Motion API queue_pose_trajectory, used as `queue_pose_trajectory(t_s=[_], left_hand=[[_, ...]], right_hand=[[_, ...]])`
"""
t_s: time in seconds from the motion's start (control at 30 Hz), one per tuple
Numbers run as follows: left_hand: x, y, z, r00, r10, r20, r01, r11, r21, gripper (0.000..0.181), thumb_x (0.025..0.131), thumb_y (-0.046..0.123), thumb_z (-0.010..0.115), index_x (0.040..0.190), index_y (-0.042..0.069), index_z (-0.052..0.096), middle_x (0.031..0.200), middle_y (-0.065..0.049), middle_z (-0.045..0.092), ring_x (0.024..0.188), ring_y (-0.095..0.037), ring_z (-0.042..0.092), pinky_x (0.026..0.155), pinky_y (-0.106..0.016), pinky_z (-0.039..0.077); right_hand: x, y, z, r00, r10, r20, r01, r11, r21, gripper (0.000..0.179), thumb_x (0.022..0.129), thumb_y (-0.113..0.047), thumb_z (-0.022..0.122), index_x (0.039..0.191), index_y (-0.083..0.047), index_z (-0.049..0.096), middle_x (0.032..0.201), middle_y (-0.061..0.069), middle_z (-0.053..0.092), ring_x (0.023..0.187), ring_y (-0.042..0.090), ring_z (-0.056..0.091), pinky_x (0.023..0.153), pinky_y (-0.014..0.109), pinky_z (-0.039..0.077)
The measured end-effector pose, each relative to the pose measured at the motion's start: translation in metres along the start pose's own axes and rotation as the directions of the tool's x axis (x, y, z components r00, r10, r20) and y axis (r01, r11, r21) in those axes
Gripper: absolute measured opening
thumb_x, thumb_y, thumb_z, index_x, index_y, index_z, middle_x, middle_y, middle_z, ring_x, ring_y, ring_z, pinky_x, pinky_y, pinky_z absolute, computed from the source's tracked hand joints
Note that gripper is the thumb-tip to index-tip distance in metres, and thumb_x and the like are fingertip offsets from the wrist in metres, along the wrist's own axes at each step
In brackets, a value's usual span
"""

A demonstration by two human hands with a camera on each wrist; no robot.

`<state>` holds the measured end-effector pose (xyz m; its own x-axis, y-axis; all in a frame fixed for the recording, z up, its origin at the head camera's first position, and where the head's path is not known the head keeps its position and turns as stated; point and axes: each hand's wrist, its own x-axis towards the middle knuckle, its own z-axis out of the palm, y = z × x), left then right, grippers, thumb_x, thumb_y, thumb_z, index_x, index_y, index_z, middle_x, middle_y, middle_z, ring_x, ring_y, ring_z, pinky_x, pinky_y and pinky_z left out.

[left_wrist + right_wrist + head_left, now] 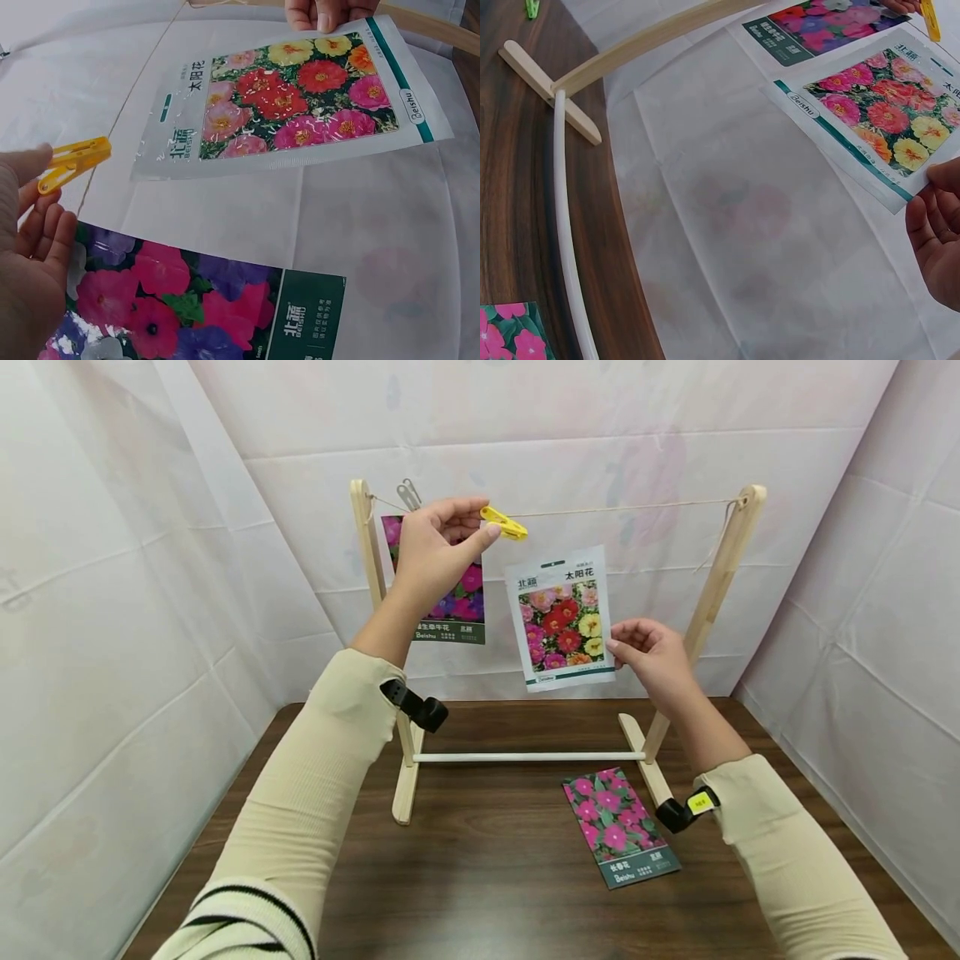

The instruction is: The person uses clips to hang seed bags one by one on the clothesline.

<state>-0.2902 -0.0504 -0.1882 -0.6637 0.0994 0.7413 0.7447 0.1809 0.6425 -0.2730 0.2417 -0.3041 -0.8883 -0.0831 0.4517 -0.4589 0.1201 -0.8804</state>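
Clothespin [504, 523], yellow, is sitting between the thumb and fingers of the left grip [442, 539], which I am seeing pinching it up by the cord [637, 509]; whether it is touching the cord, I am failing to tell. The right grip [651, 652] is pinching the lower right edge of a white seed packet [566, 618], its thumb lying on the front. From my end I am watching that packet floating clear of the counter [480, 877], its top edge showing below the cord in the head view and its red, pink and yellow flowers facing me.

Partly hidden by the left grip, a purple-and-pink packet [471, 581] is hanging near the left post [369, 552], with a silver clip [408, 495] standing at its top. The cord is running across to the right post [722, 568], while a white rod [528, 757] is joining the posts low down. A pink-flowered packet [618, 827] is lying face up on the counter, just beside the right foot of the stand.
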Motion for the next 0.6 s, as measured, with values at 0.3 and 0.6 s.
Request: queue_pose_trajectory(t_s=[0.3, 0.6], left_hand=[[0.009, 0.009, 0.003, 0.999, -0.024, -0.047, 0.029, 0.994, 0.103, 0.022, 0.092, 0.009, 0.068, 0.11, -0.005, 0.069, 0.101, -0.014, 0.068, 0.086, -0.015, 0.065, 0.081, -0.022, 0.053], [0.023, 0.017, 0.008, 0.996, 0.01, -0.086, 0.011, 0.97, 0.244, 0.017, 0.092, 0.011, 0.068, 0.102, -0.002, 0.074, 0.096, -0.011, 0.072, 0.08, -0.015, 0.064, 0.074, -0.019, 0.052]], right_hand=[[0.008, -0.003, 0.008, 1.0, -0.004, -0.003, 0.003, 1.0, -0.02, 0.007, 0.094, -0.004, 0.064, 0.099, 0.0, 0.063, 0.085, 0.0, 0.061, 0.071, 0.013, 0.054, 0.063, 0.022, 0.051], [0.017, -0.009, 0.016, 0.999, -0.012, -0.047, 0.011, 1.0, -0.018, 0.005, 0.094, -0.002, 0.064, 0.098, 0.0, 0.064, 0.083, -0.001, 0.061, 0.069, 0.012, 0.054, 0.061, 0.021, 0.05]])
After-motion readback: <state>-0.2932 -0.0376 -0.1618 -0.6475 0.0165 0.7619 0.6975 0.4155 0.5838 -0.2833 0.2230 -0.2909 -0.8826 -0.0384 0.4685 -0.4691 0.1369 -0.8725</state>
